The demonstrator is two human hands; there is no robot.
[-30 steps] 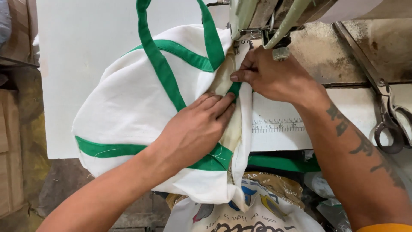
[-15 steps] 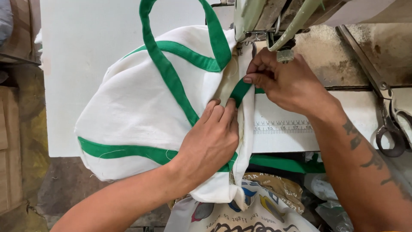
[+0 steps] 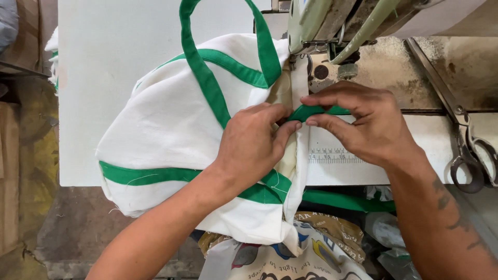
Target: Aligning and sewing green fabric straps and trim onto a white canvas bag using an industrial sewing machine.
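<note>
White tabletop point(image 3: 104, 78) — bare at the left, carrying the work toward the middle. White cloth bag point(image 3: 166, 129) with green strap point(image 3: 207, 78) and a green band around its body: it lies bunched on the tabletop, its lower part hanging over the front edge, its upper corner under the sewing machine point(image 3: 332, 21). Judged light, soft and floppy; it will fold and slide unless pressed flat, so the best hold is at the stiffer strap and seam edges. Left hand point(image 3: 254, 142): palm down on the bag, fingers curled, pressing the cloth and touching the strap end. Right hand point(image 3: 363, 122): closed in a pinch on the green strap end just in front of the needle — thumb and forefinger gripping it. Printed ruler strip point(image 3: 332, 155) on the tabletop below that hand. Scissors point(image 3: 472, 155) at the far right, well apart from both hands.
</note>
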